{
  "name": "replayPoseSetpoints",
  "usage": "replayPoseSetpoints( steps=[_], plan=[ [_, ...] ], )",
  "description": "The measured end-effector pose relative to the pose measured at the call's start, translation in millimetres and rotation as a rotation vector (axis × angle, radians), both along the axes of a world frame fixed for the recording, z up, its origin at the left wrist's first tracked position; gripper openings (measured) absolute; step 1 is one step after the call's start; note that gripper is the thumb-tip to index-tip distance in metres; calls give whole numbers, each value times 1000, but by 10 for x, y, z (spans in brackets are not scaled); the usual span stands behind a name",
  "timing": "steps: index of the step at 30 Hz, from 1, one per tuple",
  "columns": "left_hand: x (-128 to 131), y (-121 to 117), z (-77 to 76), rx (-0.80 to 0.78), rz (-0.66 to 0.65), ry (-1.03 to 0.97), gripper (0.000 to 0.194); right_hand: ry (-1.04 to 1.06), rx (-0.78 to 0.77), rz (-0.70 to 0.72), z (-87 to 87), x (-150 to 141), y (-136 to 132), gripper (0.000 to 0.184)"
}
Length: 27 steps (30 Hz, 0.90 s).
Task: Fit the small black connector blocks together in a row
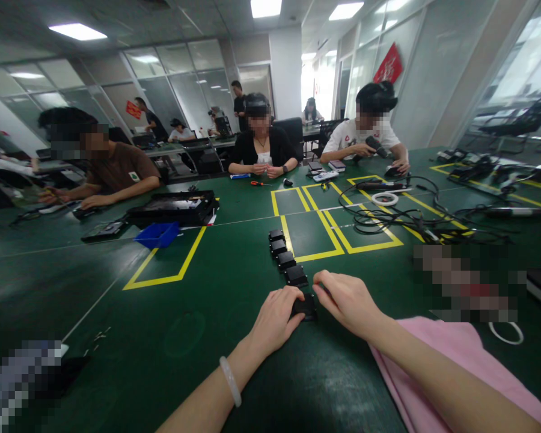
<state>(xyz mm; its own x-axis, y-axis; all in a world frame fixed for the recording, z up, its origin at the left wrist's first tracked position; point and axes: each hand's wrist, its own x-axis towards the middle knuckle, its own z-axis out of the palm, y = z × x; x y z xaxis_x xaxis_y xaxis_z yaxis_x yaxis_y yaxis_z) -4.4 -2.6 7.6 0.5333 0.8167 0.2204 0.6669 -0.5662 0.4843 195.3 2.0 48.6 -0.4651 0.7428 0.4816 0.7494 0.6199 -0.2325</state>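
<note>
A row of several small black box-shaped parts [285, 255] runs away from me on the green table [184, 337]. The nearest black part [305, 307] sits between my two hands. My left hand [276, 319] curls around its left side, a pale bracelet on the wrist. My right hand [349, 300] is closed against its right end, fingers pressed together; whether they pinch something small is hidden. Both hands touch this part.
Yellow tape outlines mark rectangles [329, 231] on the table. A blue bin [157, 234] and a black tray [175, 207] lie at left. Tangled cables [401, 216] spread at right. A pink cloth [437, 367] lies under my right arm. Three other people sit across the table.
</note>
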Motion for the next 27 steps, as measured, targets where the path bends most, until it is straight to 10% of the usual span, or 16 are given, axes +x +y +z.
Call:
replayPoseSetpoints(
  steps=[27],
  plan=[
    [2,-12,4,3,9,2,28,16,-13,32,18,-29,-14,12]
  ],
)
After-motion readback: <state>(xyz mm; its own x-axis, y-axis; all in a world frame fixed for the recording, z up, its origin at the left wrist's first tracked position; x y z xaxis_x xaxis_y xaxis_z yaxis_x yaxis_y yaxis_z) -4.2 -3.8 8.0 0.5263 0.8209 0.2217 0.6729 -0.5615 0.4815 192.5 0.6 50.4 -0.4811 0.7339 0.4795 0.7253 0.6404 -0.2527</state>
